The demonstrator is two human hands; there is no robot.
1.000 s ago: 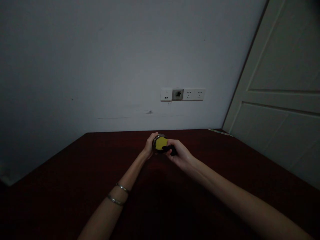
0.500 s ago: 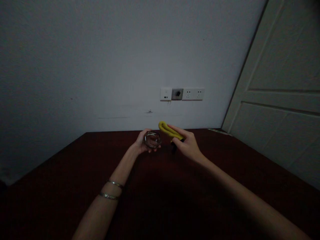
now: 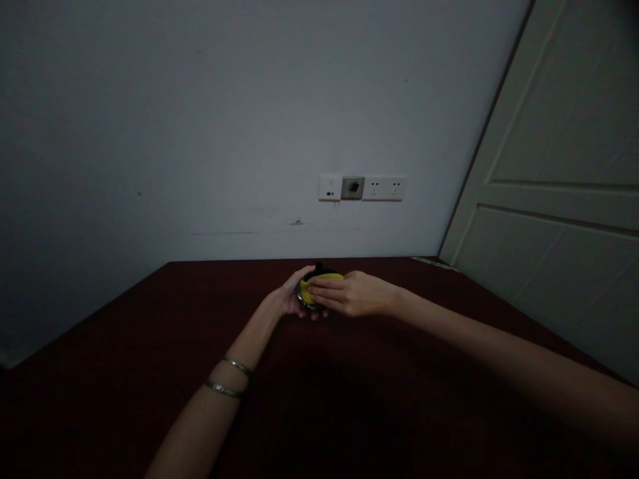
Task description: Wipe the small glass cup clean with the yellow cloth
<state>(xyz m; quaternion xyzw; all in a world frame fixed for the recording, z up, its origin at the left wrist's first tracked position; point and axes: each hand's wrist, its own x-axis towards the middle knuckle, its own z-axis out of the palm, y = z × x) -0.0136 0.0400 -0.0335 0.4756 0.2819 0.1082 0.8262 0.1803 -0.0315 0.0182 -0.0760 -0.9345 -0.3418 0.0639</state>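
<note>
Low over the table, my left hand (image 3: 294, 293) cradles a small, clear glass bowl (image 3: 304, 303), its fingers curled round the far side and underneath. Only the lower left part of the bowl's rim shows; the rest is covered. A folded yellow cloth (image 3: 327, 275) with a black part (image 3: 319, 267) lies over the bowl's mouth. My right hand (image 3: 349, 293) presses this cloth onto the glass from the right, with its fingers held together. The hidden underside of the cloth may reach inside the bowl, which I cannot tell.
A dark red table (image 3: 319, 399) runs up to a pale wall (image 3: 224, 133). Sockets and switch plates (image 3: 362, 188) are set in the wall above the hands. On the right stands a panelled white door (image 3: 559, 166). Two bangles (image 3: 229, 378) circle my left forearm.
My right hand has moved left with the yellow cloth, from beside the glass bowl onto it. My left hand still holds the bowl, now slightly lower and further right.
</note>
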